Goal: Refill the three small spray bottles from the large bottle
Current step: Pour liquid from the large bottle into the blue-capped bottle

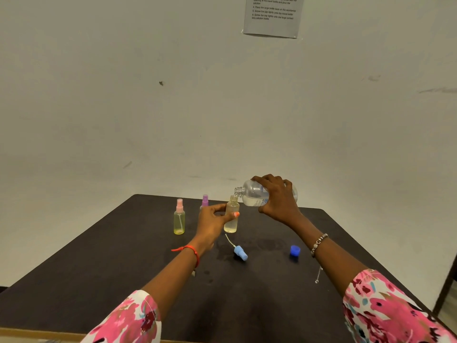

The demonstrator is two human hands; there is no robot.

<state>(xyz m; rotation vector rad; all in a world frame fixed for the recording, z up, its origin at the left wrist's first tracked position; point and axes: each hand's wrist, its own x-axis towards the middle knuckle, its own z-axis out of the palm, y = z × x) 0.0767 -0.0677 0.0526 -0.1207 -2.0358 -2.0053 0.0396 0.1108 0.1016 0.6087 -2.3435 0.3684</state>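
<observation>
Numbered steps, perhaps, on wall sheet (273, 17)

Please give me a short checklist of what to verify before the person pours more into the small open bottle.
1. The small open bottle stands upright on the table, gripped by the left hand: ok.
2. The large bottle, tilted by the right hand, has its neck over the small bottle's mouth: ok.
3. Room left in the small bottle: cannot tell.
4. The spray head lies on the table, ready for closing: ok.
5. The blue cap lies on the table: ok.
6. Table dry around the bottle: cannot tell, dark patches show.
</observation>
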